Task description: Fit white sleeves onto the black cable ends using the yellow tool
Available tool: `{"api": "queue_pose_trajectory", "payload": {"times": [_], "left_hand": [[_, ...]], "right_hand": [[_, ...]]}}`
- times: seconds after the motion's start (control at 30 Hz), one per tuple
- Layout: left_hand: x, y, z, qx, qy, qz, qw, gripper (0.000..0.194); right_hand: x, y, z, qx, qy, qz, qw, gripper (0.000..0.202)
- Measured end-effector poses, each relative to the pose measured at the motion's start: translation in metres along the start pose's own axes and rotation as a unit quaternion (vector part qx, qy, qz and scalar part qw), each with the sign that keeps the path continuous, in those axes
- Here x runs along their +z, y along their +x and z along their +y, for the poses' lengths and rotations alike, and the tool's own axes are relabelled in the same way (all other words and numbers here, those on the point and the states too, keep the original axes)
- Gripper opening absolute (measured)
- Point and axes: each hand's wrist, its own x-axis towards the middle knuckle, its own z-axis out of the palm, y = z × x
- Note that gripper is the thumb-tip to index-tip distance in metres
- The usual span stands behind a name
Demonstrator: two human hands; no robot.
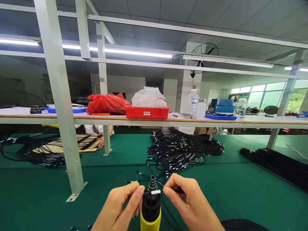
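Between my two hands a thin black cable with a white sleeve point(156, 192) is stretched level. My left hand point(122, 205) pinches its left end between thumb and forefinger. On the other side of the sleeve, my right hand point(189, 200) grips the cable between thumb and curled fingers. Directly behind and below the sleeve stands a yellow and black heat gun point(151, 210), its stepped dark nozzle pointing up. Loose cable ends with white sleeves and blue tips lie just past the nozzle.
A large heap of black cables point(178, 147) lies ahead on the green table point(115, 171). More cable bundles point(276, 163) lie right and left. A shelf post point(60, 106) rises at left. Above runs a shelf with a red tray point(147, 113). Another person's hand point(101, 143) shows behind it.
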Motion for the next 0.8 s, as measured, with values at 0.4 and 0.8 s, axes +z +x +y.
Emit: {"api": "queue_pose_trajectory", "payload": {"times": [0.4,0.8], "left_hand": [[0.003,0.04,-0.025,-0.029,0.002,-0.031,0.999,0.055],[0.007,0.05,-0.032,-0.042,0.023,-0.051,0.998,0.053]], "right_hand": [[0.004,0.031,0.019,0.013,0.008,0.008,1.0,0.025],[0.007,0.038,0.037,0.024,0.001,0.018,1.0,0.022]]}}
